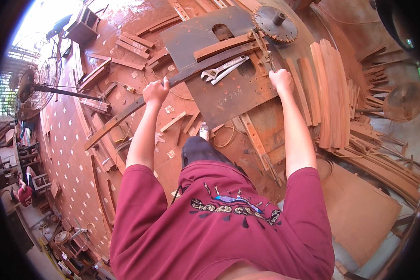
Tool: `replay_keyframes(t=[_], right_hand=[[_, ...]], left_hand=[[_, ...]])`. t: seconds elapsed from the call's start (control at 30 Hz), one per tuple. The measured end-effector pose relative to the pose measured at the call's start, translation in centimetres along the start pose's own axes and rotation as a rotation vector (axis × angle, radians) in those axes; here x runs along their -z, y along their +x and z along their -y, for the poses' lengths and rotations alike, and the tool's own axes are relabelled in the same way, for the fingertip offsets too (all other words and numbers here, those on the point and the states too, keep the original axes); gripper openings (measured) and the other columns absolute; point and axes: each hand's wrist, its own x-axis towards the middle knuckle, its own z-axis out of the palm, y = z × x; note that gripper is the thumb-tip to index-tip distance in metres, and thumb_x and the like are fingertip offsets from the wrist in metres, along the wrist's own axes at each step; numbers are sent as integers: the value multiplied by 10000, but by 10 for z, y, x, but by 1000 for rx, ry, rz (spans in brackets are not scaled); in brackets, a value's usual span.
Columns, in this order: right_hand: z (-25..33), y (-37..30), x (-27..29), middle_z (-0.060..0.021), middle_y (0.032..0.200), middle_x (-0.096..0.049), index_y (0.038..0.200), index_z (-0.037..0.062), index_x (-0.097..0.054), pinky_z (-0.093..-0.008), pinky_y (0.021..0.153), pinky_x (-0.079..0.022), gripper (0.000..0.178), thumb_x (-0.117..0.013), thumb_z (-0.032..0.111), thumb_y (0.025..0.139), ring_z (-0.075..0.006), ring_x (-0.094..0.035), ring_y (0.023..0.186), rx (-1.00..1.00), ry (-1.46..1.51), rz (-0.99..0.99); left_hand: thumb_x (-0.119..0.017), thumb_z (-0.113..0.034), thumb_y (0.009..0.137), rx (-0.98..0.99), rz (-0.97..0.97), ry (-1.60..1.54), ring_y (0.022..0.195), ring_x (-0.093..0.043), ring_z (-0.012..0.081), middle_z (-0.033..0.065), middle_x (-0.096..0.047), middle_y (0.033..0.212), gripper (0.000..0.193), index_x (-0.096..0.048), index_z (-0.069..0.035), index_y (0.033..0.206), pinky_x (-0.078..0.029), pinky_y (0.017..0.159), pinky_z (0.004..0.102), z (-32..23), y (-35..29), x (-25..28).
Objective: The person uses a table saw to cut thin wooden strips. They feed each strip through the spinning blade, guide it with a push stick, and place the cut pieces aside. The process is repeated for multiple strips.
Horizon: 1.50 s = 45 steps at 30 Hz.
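two hands on a long bar and a metal rod, either side of a grey plate

from the head camera: a grey metal plate (184, 42) dusted reddish-brown sits ahead of a person in a maroon shirt (238, 219). a long dark bar (191, 72) lies slantwise across the plate, its near end sticking out well past the plate's left edge, its far end by the plate's upper right corner. the left hand (156, 92) is on the bar just outside that left edge, fingers wrapped round it, thumb uppermost. the right hand (281, 81) is at the plate's right edge, nearer the bar's far end; its fingers are curled together, seemingly clamped on the lower end of a metal rod (268, 55), though the palm is hidden. a toothed saw blade (266, 21) stands at the plate's upper right corner. on the plate, an adjustable wrench (227, 66) rests below the bar and a wooden strip (219, 49) above it. right of the plate are stacked wood pieces (329, 93).
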Motion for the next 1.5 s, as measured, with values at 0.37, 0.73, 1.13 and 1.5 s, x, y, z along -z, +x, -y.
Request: replay_keyframes(t=[0.37,0.73,1.13,1.5], right_hand=[[32,33,3,-223,1075,-721,1020,37,-760,-474,909,-547,419,-601,391,862,-394,-689,1042,10,9,-12],[62,68,-13,-184,962,-722,961,43,-748,-448,843,-552,384,-598,382,861,-339,-701,917,23,25,-55],[75,48,20,-204,1096,-722,1050,47,-752,-467,919,-545,426,-594,392,857,-374,-688,1055,-16,13,-12],[101,63,18,-221,1138,-709,1077,22,-745,-461,946,-536,471,-597,415,866,-371,-679,1087,-37,4,36]], left_hand=[[-431,-500,961,-18,-18,-23,720,-710,373,200,-707,731,605,-750,-40,732,-558,665,476,-1,50,-2],[-430,-492,964,-28,-55,-26,710,-709,371,202,-706,722,604,-743,-42,710,-556,662,478,1,95,-14],[-441,-488,960,-48,-68,-12,705,-712,367,191,-713,729,582,-754,-57,726,-562,663,469,5,99,16],[-418,-488,970,-40,16,12,747,-715,376,199,-720,769,579,-765,-60,792,-562,699,478,17,126,18]])
